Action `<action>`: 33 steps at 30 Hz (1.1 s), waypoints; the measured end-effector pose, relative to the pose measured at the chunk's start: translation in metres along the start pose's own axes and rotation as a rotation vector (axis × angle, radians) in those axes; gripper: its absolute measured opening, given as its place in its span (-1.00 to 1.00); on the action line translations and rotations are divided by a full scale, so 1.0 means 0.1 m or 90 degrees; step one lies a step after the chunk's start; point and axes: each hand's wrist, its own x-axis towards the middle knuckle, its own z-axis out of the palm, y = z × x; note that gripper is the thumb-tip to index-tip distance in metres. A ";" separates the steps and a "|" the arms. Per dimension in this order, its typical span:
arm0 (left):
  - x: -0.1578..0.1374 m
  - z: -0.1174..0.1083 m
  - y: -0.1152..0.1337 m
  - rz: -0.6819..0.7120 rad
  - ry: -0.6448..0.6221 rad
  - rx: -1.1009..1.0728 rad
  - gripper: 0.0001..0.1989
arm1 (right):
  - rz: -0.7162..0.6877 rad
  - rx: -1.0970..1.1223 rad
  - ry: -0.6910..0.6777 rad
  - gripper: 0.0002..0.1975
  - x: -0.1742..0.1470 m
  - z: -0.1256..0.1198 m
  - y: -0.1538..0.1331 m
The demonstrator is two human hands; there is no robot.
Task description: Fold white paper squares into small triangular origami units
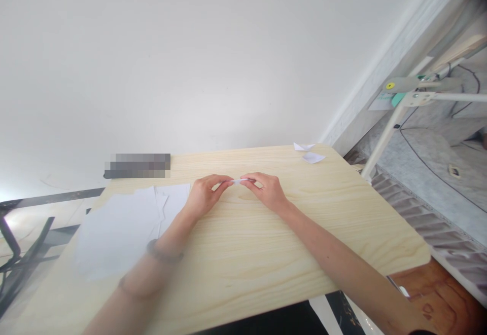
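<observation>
A small folded piece of white paper (237, 180) is stretched between my two hands, just above the middle of the table. My left hand (207, 191) pinches its left end between thumb and fingers. At the opposite end, my right hand (267, 188) pinches it in the same way. Most of the paper is hidden by the fingertips, and its exact shape is too small to make out. Beside my left forearm, loose white sheets (117, 228) lie overlapping on the table.
Two folded white paper pieces, one behind (303, 147) and one in front (313, 158), rest at the table's far right corner. A blurred-out dark object (139, 165) sits at the far left edge. The wooden table (243, 254) meets a white wall; a white metal frame (388, 132) stands right.
</observation>
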 end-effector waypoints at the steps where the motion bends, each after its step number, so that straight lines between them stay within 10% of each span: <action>1: 0.00 0.00 0.00 0.001 0.005 0.008 -0.81 | -0.005 -0.007 -0.002 -0.81 0.00 0.00 0.00; 33: 0.02 0.00 0.03 -0.034 -0.121 -0.070 -0.78 | 0.065 0.099 -0.143 -0.81 0.04 -0.05 -0.01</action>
